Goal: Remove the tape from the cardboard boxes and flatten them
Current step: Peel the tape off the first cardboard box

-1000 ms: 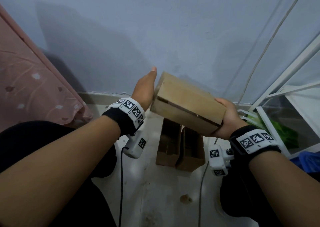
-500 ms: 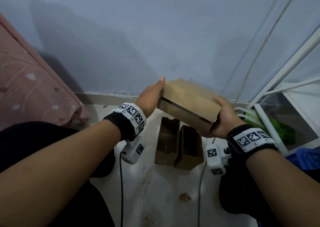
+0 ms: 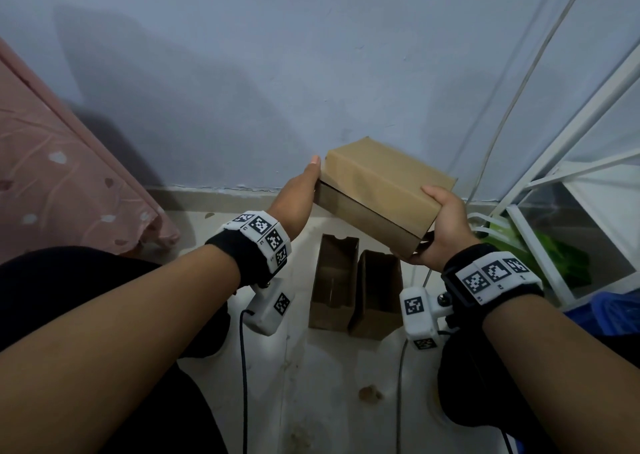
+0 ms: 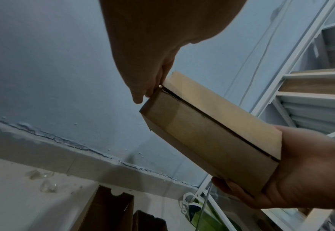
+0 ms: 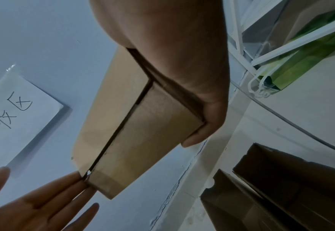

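Observation:
A closed brown cardboard box (image 3: 381, 193) (image 4: 208, 132) (image 5: 134, 125) is held in the air in front of the wall, tilted down to the right. My right hand (image 3: 440, 225) (image 5: 182, 78) grips its near right end, thumb on top and fingers underneath. My left hand (image 3: 301, 190) (image 4: 148, 65) is flat, with its straight fingertips (image 5: 77, 179) touching the box's far left end at the seam. Clear tape shows faintly over the box's side. Below on the floor lie two open cardboard boxes (image 3: 334, 282) (image 3: 375, 292) side by side.
A pink patterned cloth (image 3: 59, 183) hangs at the left. A white metal rack (image 3: 561, 183) with a green bag (image 3: 540, 259) stands at the right. A white cable (image 3: 512, 100) runs down the wall. A paper note (image 5: 18, 117) is taped to the wall.
The box has been lowered and turned so its top faces up more. My left hand has slid from the box's side to its far left corner.

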`<state>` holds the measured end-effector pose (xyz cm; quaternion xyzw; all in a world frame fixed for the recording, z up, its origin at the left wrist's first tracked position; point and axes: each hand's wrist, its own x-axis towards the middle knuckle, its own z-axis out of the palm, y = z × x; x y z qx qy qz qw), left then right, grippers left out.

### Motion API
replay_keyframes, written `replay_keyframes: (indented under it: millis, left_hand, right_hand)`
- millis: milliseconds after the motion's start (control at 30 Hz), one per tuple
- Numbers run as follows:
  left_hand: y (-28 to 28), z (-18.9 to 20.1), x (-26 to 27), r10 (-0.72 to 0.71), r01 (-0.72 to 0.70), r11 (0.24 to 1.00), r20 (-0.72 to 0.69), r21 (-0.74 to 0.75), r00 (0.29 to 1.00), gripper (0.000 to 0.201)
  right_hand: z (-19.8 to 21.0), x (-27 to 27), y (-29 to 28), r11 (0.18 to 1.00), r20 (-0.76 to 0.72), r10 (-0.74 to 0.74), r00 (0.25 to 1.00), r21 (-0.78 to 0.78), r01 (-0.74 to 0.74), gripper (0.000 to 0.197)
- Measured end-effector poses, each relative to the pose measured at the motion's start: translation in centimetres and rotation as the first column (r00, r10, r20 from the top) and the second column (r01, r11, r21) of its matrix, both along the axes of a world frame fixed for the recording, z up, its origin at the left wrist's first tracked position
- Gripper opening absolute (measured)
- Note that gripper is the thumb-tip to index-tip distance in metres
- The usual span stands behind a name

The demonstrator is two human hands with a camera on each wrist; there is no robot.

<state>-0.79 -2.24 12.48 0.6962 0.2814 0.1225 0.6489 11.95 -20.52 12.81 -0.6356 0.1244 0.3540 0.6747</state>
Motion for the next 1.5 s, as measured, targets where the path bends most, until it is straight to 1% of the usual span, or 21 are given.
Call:
replay_keyframes:
  millis: [100, 200, 233, 267, 333, 367, 400, 433, 500, 600, 667, 833, 900, 1000, 1067, 1100, 1167, 1233, 1367, 1433, 1500]
  left_hand:
    - [0.2, 0.0, 0.0, 0.014, -0.013, 0.999, 0.01, -0.038, 1.0, 0.103]
    - [0.7, -0.8, 0.1, 0.025, -0.025, 0.996, 0.005, -0.091, 1.0, 0.103]
    - [0.6, -0.8, 0.0, 0.031, -0.032, 0.994, -0.011, -0.109, 0.999, 0.098]
    - [0.5, -0.5, -0.2, 0.056, -0.057, 0.99, -0.017, -0.126, 0.998, 0.087]
    - [0.5, 0.2, -0.5, 0.128, -0.133, 0.98, -0.04, -0.148, 0.991, 0.057]
    - [0.9, 0.1, -0.4, 0.15, -0.157, 0.974, -0.055, -0.163, 0.987, 0.049]
    - [1.2, 0.3, -0.7, 0.173, -0.18, 0.97, -0.056, -0.164, 0.983, 0.045]
    - [1.6, 0.4, -0.9, 0.192, -0.197, 0.967, -0.05, -0.16, 0.98, 0.045]
    - [2.3, 0.7, -1.3, 0.193, -0.198, 0.96, -0.045, -0.2, 0.98, 0.054]
    - [3.1, 0.9, -1.7, 0.113, -0.118, 0.939, -0.033, -0.323, 0.993, 0.068]
    - [3.4, 1.1, -1.8, 0.09, -0.086, 0.93, -0.004, -0.357, 0.996, 0.07]
    - [4.2, 1.2, -1.7, 0.149, -0.113, 0.918, 0.067, -0.381, 0.987, 0.073]
    - [4.3, 0.8, -1.7, 0.178, -0.138, 0.914, 0.072, -0.381, 0.981, 0.069]
    - [4.0, 0.7, -1.7, 0.202, -0.158, 0.913, 0.079, -0.376, 0.976, 0.065]
    - [4.1, 0.5, -1.4, 0.198, -0.159, 0.919, 0.074, -0.361, 0.977, 0.065]
    - [3.9, 0.5, -1.3, 0.176, -0.137, 0.921, 0.075, -0.364, 0.982, 0.068]
    - [3.6, 0.6, -1.0, 0.136, -0.091, 0.904, 0.078, -0.417, 0.988, 0.069]
    - [2.8, 0.4, -0.8, 0.097, -0.056, 0.888, 0.066, -0.457, 0.993, 0.073]
    - [1.7, -0.1, -0.5, -0.113, 0.117, 0.912, 0.035, -0.394, 0.993, 0.088]
    - [1.5, 0.1, -0.3, -0.156, 0.156, 0.905, 0.034, -0.397, 0.987, 0.091]
    - [1.9, 0.3, 0.0, -0.127, 0.124, 0.912, 0.02, -0.39, 0.992, 0.092]
  right_hand:
    - [-0.1, -0.1, 0.0, 1.0, 0.001, 0.011, 1.0, -0.006, -0.011, 0.028]
    - [-0.2, -0.3, -0.1, 0.999, 0.006, 0.036, 0.999, -0.01, -0.036, 0.027]
    - [-0.3, -0.3, -0.1, 0.999, 0.005, 0.052, 0.999, -0.012, -0.052, 0.026]
    - [-0.3, -0.4, -0.1, 0.997, 0.003, 0.078, 0.997, -0.013, -0.078, 0.025]
    - [-0.5, -0.8, 0.1, 0.988, -0.003, 0.151, 0.988, -0.012, -0.151, 0.024]
    - [-0.6, -1.1, 0.3, 0.982, -0.004, 0.189, 0.982, -0.013, -0.189, 0.023]
    - [-0.7, -1.5, 0.4, 0.976, -0.004, 0.219, 0.976, -0.015, -0.219, 0.022]
    - [-0.9, -1.8, 0.4, 0.971, -0.004, 0.239, 0.971, -0.013, -0.239, 0.022]
    - [-1.1, -2.0, 0.4, 0.961, -0.008, 0.275, 0.961, 0.004, -0.275, 0.023]
    - [-1.0, -1.5, -0.2, 0.936, 0.003, 0.35, 0.937, 0.031, -0.35, 0.026]
    - [-0.9, -1.2, -0.5, 0.92, 0.022, 0.388, 0.921, 0.054, -0.389, 0.027]
    - [-0.7, -1.6, -0.9, 0.891, 0.023, 0.445, 0.895, 0.083, -0.446, 0.035]
    - [-0.6, -1.5, -1.1, 0.886, 0.035, 0.455, 0.89, 0.079, -0.457, 0.034]
    - [-0.4, -1.5, -0.9, 0.893, 0.05, 0.444, 0.894, 0.059, -0.447, 0.033]
    - [-0.4, -1.8, -0.6, 0.909, 0.06, 0.409, 0.911, 0.06, -0.412, 0.032]
    - [-0.4, -2.0, -0.5, 0.921, 0.071, 0.38, 0.922, 0.064, -0.384, 0.028]
    - [-0.2, -2.1, -0.4, 0.945, 0.107, 0.312, 0.944, 0.072, -0.32, 0.018]
    - [0.1, -1.8, -0.3, 0.965, 0.15, 0.238, 0.96, 0.075, -0.251, 0.017]
    - [0.5, -0.2, -1.2, 0.996, 0.18, 0.065, 0.982, 0.052, -0.076, 0.018]
    - [0.6, 0.4, -1.7, 0.998, 0.166, 0.051, 0.985, 0.039, -0.059, 0.02]
    - [0.6, 0.9, -2.1, 0.996, 0.158, 0.066, 0.985, 0.041, -0.074, 0.02]
